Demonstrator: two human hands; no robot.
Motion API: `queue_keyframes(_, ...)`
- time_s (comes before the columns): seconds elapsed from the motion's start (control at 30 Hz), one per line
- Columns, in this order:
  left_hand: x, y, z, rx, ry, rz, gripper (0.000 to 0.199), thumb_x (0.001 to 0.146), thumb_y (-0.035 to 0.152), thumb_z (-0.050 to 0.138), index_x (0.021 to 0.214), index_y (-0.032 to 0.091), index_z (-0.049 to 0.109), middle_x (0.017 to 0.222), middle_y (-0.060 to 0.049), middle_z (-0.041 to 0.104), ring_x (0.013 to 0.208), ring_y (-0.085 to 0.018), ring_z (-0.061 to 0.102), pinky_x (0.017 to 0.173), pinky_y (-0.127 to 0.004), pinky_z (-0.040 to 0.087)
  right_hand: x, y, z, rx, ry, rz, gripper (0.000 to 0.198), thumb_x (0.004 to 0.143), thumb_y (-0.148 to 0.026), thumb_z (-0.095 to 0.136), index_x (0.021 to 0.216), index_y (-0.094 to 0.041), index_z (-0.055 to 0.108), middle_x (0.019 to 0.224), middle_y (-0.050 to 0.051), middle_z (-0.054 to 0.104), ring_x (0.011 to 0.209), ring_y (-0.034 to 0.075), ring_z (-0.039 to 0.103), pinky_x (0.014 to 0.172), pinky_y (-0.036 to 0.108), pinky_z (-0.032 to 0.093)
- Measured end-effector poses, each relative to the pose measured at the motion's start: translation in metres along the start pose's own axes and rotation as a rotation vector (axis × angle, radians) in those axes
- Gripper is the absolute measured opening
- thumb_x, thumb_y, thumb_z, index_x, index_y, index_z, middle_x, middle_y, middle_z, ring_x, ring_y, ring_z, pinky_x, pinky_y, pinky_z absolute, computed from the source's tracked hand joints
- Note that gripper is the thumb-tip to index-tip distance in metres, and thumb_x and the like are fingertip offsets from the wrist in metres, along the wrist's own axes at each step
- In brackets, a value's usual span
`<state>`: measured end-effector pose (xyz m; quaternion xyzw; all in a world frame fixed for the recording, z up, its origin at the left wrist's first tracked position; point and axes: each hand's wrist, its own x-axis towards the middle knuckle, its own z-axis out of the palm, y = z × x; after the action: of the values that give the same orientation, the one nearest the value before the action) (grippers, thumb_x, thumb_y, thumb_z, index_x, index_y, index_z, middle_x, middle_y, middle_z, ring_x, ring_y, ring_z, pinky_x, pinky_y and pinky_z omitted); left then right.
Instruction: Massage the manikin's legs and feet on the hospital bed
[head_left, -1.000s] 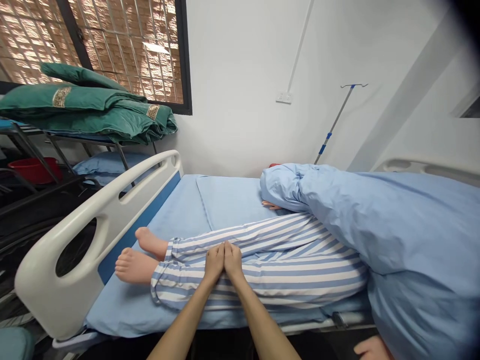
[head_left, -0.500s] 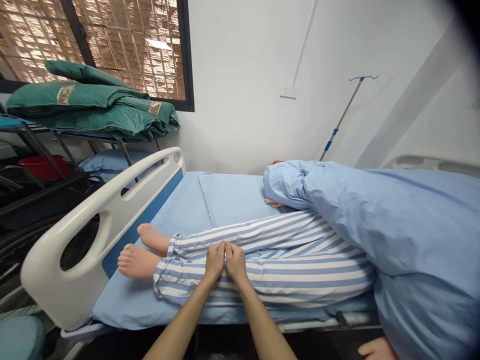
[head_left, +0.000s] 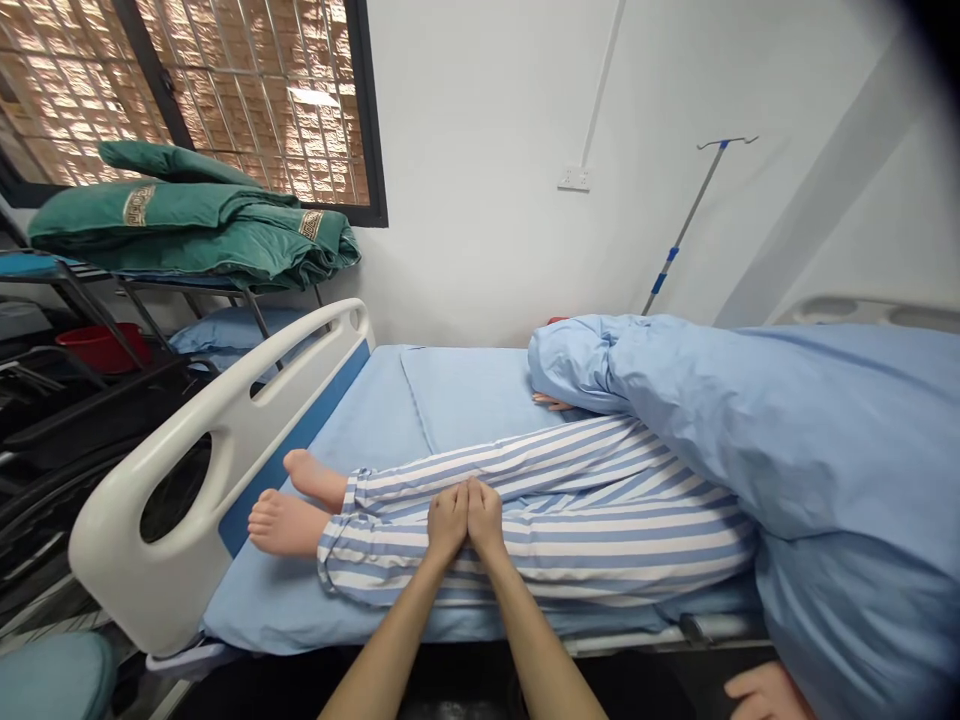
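My left hand [head_left: 448,520] and my right hand [head_left: 486,517] are held side by side, touching along the thumbs. Both are closed, their fingers curled downward out of sight, so I cannot make out what, if anything, they hold. They are over the blue-and-white striped trousers [head_left: 600,545] of what looks like a manikin lying on the bed, around the shin and knee. Its bare feet [head_left: 289,522] point left. A light blue quilt [head_left: 750,410], folded back, covers its upper body. One manikin hand [head_left: 551,401] shows under the quilt's far edge; another [head_left: 765,690] hangs at the near side.
A white footboard [head_left: 112,555] rises on the left, and light blue sheet [head_left: 457,385] covers the mattress. Behind stand a drip pole [head_left: 686,220] and folded green quilts [head_left: 202,225] on a rack. A red basin [head_left: 105,348] and a stool [head_left: 56,675] are at left.
The view has shifted slightly, so the bed and rack appear a little further right. My hands remain together and closed over the trousers, drawn slightly rightward with the view.
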<state>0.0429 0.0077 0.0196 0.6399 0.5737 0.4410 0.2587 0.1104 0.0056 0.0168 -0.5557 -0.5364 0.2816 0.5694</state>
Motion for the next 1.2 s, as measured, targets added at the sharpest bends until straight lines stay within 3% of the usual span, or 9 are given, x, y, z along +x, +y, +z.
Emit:
queue_keyframes(0.17, 0.004, -0.001, -0.003, -0.063, -0.031, -0.01, 0.041, 0.077, 0.036, 0.026, 0.05, 0.015, 0.048, 0.052, -0.002, 0.053, 0.052, -0.01, 0.043, 0.053, -0.021, 0.028, 0.0, -0.01, 0.0, -0.073, -0.027, -0.045, 0.036, 0.079, -0.033, 0.032, 0.051, -0.015, 0.047, 0.05, 0.001, 0.051, 0.048, 0.01, 0.041, 0.047, 0.021, 0.027)
queue_keyframes(0.33, 0.006, -0.002, -0.002, -0.088, 0.002, -0.032, 0.04, 0.076, 0.039, 0.028, 0.048, 0.015, 0.044, 0.048, 0.001, 0.046, 0.049, -0.009, 0.038, 0.05, -0.021, 0.025, 0.007, -0.022, -0.014, -0.19, -0.08, -0.185, 0.036, 0.079, -0.031, 0.032, 0.047, -0.016, 0.043, 0.044, -0.002, 0.042, 0.045, 0.009, 0.035, 0.046, 0.021, 0.023)
queue_keyframes(0.47, 0.002, -0.003, -0.001, -0.118, 0.049, -0.06, 0.039, 0.076, 0.041, 0.028, 0.047, 0.016, 0.04, 0.046, 0.002, 0.042, 0.049, -0.009, 0.036, 0.05, -0.021, 0.025, 0.007, -0.01, -0.019, -0.21, -0.086, -0.139, 0.038, 0.08, -0.031, 0.029, 0.047, -0.016, 0.039, 0.044, -0.003, 0.038, 0.045, 0.008, 0.034, 0.046, 0.021, 0.023)
queue_keyframes(0.6, 0.002, 0.0, 0.0, -0.155, 0.016, -0.057, 0.037, 0.075, 0.04, 0.03, 0.047, 0.016, 0.036, 0.046, 0.003, 0.039, 0.049, -0.008, 0.035, 0.05, -0.021, 0.025, 0.002, 0.005, -0.017, -0.221, -0.068, -0.113, 0.036, 0.08, -0.03, 0.031, 0.049, -0.015, 0.041, 0.047, -0.002, 0.042, 0.047, 0.008, 0.036, 0.048, 0.021, 0.024)
queue_keyframes(0.83, 0.024, 0.036, 0.003, -0.39, -0.026, -0.156, 0.037, 0.072, 0.042, 0.035, 0.044, 0.018, 0.027, 0.041, 0.006, 0.026, 0.041, -0.006, 0.026, 0.043, -0.02, 0.023, 0.006, 0.008, -0.02, -0.104, -0.048, -0.068, 0.037, 0.08, -0.032, 0.029, 0.048, -0.016, 0.037, 0.046, -0.004, 0.037, 0.047, 0.008, 0.032, 0.046, 0.02, 0.023)
queue_keyframes(1.0, 0.007, 0.027, 0.016, -0.251, 0.018, -0.104, 0.034, 0.072, 0.038, 0.034, 0.046, 0.016, 0.037, 0.044, 0.002, 0.04, 0.046, -0.008, 0.033, 0.047, -0.02, 0.027, 0.005, 0.011, -0.021, 0.006, -0.01, -0.008, 0.034, 0.079, -0.032, 0.031, 0.052, -0.015, 0.042, 0.049, -0.002, 0.043, 0.049, 0.009, 0.037, 0.046, 0.02, 0.027)
queue_keyframes(1.2, 0.0, 0.015, 0.019, -0.151, -0.039, -0.02, 0.035, 0.074, 0.036, 0.031, 0.051, 0.015, 0.046, 0.051, -0.001, 0.05, 0.051, -0.01, 0.04, 0.052, -0.021, 0.028, 0.004, 0.001, -0.023, -0.027, 0.028, 0.002, 0.033, 0.078, -0.031, 0.031, 0.053, -0.015, 0.045, 0.05, 0.0, 0.048, 0.049, 0.01, 0.04, 0.047, 0.02, 0.029)
